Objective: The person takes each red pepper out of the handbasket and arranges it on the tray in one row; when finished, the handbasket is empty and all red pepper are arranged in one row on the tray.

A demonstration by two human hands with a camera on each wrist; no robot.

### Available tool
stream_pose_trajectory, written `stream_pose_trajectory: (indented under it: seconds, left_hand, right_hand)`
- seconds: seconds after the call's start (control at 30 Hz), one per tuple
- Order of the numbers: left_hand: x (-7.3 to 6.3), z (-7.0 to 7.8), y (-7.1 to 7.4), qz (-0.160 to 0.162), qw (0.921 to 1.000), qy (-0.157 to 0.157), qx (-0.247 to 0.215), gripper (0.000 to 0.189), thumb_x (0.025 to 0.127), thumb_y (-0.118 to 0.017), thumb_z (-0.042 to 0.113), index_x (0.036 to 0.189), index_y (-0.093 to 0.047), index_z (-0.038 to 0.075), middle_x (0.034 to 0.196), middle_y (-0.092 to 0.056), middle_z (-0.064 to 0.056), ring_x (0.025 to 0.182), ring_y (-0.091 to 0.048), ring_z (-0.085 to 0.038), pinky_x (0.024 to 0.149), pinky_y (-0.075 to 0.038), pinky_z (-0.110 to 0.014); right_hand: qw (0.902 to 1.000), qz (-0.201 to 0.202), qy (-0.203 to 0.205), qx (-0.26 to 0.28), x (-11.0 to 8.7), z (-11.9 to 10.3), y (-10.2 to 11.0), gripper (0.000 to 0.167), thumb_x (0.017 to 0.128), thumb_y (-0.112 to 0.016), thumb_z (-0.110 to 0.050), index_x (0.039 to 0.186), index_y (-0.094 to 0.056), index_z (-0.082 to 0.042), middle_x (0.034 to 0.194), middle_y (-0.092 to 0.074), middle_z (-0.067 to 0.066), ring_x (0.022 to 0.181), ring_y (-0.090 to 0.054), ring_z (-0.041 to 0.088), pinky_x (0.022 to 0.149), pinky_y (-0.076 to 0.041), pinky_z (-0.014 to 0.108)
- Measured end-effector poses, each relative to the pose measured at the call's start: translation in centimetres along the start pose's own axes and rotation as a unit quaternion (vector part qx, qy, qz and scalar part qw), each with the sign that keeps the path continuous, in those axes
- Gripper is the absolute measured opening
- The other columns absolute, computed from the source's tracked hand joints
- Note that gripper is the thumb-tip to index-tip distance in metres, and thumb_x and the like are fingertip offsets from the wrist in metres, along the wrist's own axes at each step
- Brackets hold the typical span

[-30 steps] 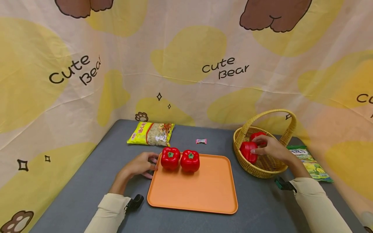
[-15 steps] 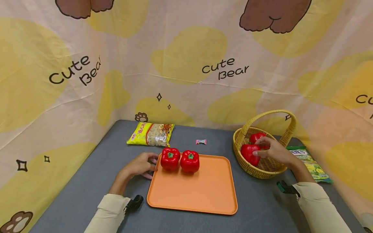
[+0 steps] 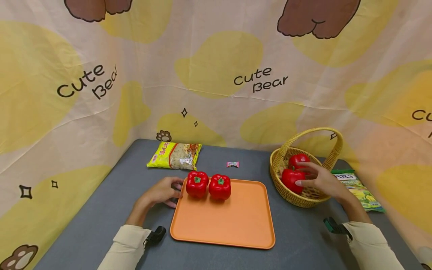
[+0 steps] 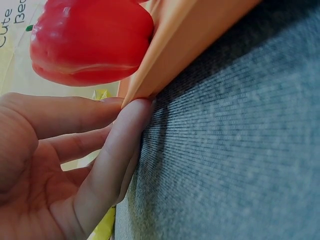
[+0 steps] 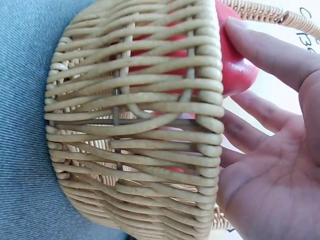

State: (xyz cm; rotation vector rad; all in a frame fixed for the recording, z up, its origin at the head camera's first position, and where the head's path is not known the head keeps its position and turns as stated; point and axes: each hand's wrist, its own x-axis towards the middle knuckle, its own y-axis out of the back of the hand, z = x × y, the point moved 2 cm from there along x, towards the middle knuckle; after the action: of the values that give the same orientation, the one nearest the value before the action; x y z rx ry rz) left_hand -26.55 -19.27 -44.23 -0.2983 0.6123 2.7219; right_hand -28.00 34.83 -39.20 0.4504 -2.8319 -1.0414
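Note:
On the left, my left hand [image 3: 165, 192] pinches the rim of an orange tray [image 3: 222, 225] between thumb and fingertips. Two red bell peppers stand side by side at the tray's far left, the left one [image 3: 197, 183] near that hand and the right one [image 3: 220, 187] beside it. My right hand [image 3: 320, 180] reaches into a wicker basket [image 5: 135, 110], fingers loosely spread. A red bell pepper [image 3: 292, 181] sits upright in the basket, the right thumb [image 5: 237, 30] right at its side. Behind it lies another red bell pepper [image 3: 299, 159], partly covered by the fingers.
A yellow food bag [image 3: 175, 155] lies at the back left, and a small wrapped candy [image 3: 233, 164] is behind the tray. Right of the basket is a green snack bag [image 3: 361, 193]. The basket's tall handle [image 3: 312, 130] arches over it. A printed curtain closes off the back.
The front pepper in the basket has tipped upright and settled slightly lower and to the right. My right hand has loosened from it and drawn right. My left hand stays put.

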Motion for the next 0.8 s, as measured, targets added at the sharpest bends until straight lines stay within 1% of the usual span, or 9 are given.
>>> stream_pose_trajectory:
  seconds: [0.13,0.27,0.3,0.4,0.53,0.67,0.8]
  left_hand:
    - [0.0,-0.1,0.0,-0.003,1.0,-0.001,-0.001,0.059,0.092,-0.067,-0.003,0.148,-0.05,-0.011,0.119,-0.06,-0.021,0.09,-0.069,-0.023,0.066,-0.068,-0.044]
    - [0.0,0.0,0.1,-0.004,1.0,-0.007,0.0,0.06,0.092,-0.067,-0.004,0.148,-0.049,-0.012,0.119,-0.06,-0.022,0.089,-0.068,-0.022,0.066,-0.068,-0.044]
    - [0.0,0.0,0.1,-0.004,1.0,-0.008,0.0,0.06,0.092,-0.067,-0.004,0.148,-0.049,-0.012,0.118,-0.059,-0.022,0.089,-0.068,-0.022,0.066,-0.068,-0.045]
    - [0.0,0.0,0.1,-0.002,1.0,-0.008,0.0,0.06,0.092,-0.066,-0.004,0.148,-0.049,-0.012,0.118,-0.059,-0.022,0.089,-0.068,-0.021,0.066,-0.068,-0.044]
    - [0.0,-0.1,0.1,-0.002,1.0,-0.008,0.003,0.059,0.092,-0.067,-0.004,0.148,-0.049,-0.012,0.118,-0.059,-0.022,0.088,-0.068,-0.021,0.065,-0.068,-0.044]
    - [0.0,-0.1,0.0,-0.003,1.0,-0.008,0.003,0.06,0.092,-0.067,-0.003,0.148,-0.049,-0.012,0.118,-0.059,-0.022,0.088,-0.068,-0.022,0.066,-0.068,-0.044]
    - [0.2,-0.2,0.0,0.0,1.0,0.0,0.002,0.059,0.092,-0.068,-0.003,0.148,-0.05,-0.01,0.118,-0.059,-0.02,0.089,-0.068,-0.023,0.066,-0.068,-0.043]
  right_hand:
    - [0.9998,0.019,0.0,-0.006,-0.7,-0.4,-0.1,0.073,0.097,-0.076,-0.032,0.158,-0.044,-0.007,0.154,-0.048,0.026,0.133,-0.053,0.048,0.089,-0.059,0.034]
    - [0.9993,0.033,-0.012,-0.015,-1.5,-1.1,0.1,0.08,0.097,-0.077,-0.036,0.163,-0.04,-0.01,0.155,-0.047,0.026,0.135,-0.05,0.047,0.09,-0.058,0.037]
    - [0.9991,0.034,-0.013,-0.02,-1.7,-1.3,0.1,0.081,0.098,-0.076,-0.037,0.164,-0.038,-0.01,0.155,-0.048,0.027,0.136,-0.05,0.046,0.09,-0.057,0.037]
    - [0.9992,0.033,-0.015,-0.019,-2.2,-1.8,0.2,0.082,0.099,-0.074,-0.037,0.166,-0.034,-0.011,0.152,-0.051,0.027,0.132,-0.054,0.044,0.088,-0.059,0.033]
    - [0.9991,0.038,-0.003,-0.015,-2.9,-2.6,0.2,0.079,0.1,-0.074,-0.034,0.166,-0.036,-0.011,0.149,-0.051,0.026,0.124,-0.06,0.042,0.082,-0.061,0.027]
    - [0.9984,0.051,0.011,-0.023,-3.4,-3.7,0.2,0.077,0.1,-0.075,-0.033,0.165,-0.038,-0.016,0.154,-0.045,0.021,0.125,-0.06,0.04,0.082,-0.06,0.025]
    - [0.9981,0.052,0.027,-0.022,-3.9,-5.0,-0.1,0.078,0.099,-0.076,-0.031,0.166,-0.038,-0.018,0.16,-0.037,0.018,0.129,-0.058,0.043,0.083,-0.06,0.024]
